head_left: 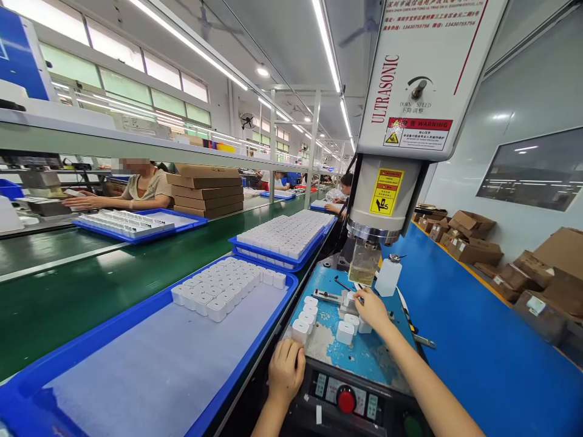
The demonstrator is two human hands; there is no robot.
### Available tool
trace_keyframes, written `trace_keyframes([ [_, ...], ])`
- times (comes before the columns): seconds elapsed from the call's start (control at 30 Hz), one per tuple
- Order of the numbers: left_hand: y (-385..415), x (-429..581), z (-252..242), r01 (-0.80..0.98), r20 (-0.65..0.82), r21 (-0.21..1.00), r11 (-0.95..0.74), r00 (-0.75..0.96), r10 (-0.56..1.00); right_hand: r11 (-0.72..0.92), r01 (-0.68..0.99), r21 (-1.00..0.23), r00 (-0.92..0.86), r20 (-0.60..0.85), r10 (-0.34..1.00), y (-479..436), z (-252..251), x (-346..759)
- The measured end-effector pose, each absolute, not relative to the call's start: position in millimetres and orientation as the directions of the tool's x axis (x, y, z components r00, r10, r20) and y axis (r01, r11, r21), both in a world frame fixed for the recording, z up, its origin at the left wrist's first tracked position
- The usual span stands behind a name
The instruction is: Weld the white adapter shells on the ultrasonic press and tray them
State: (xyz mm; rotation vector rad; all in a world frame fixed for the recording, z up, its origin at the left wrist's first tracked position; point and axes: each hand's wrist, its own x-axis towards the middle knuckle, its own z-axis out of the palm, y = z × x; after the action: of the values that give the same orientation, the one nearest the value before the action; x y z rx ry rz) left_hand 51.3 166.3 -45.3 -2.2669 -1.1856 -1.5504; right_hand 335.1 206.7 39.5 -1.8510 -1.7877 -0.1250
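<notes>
My right hand [372, 308] reaches under the press head, its fingers closed on a small white plastic housing [350, 298] at the metal fixture [330, 297]. Above them hangs the press's clear-looking block [363, 264]. My left hand [286, 370] is at the front left corner of the machine, fingers curled together; whatever they may hold is hidden. Just beyond its fingertips stands a white housing [300, 331], first in a short row along the blue plate [328, 321]. More white housings [345, 332] sit nearer the plate's middle, below my right hand.
A blue tray [255, 358] with rows of white housings lies left, with stacked trays [291, 262] behind it. A white bottle [389, 276] stands right of the press head. The front panel has a red button [346, 399]. Across the green conveyor [113, 267] a person [146, 185] works.
</notes>
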Motion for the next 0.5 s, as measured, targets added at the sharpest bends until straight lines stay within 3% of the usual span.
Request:
trace_keyframes([
  [0.2, 166.4, 52.4, -47.0, 0.683, 0.839, 0.298, -0.667, 0.146, 0.525, 0.153, 0.959, -0.239, -0.031, 0.449, 0.893, 195.4, 48.4, 336.4],
  [0.5, 170.5, 52.8, -52.2, 0.670, 0.863, 0.291, -0.683, 0.125, 0.490, 0.180, 0.949, -0.260, -0.049, 0.440, 0.897, 174.2, 47.8, 342.8],
])
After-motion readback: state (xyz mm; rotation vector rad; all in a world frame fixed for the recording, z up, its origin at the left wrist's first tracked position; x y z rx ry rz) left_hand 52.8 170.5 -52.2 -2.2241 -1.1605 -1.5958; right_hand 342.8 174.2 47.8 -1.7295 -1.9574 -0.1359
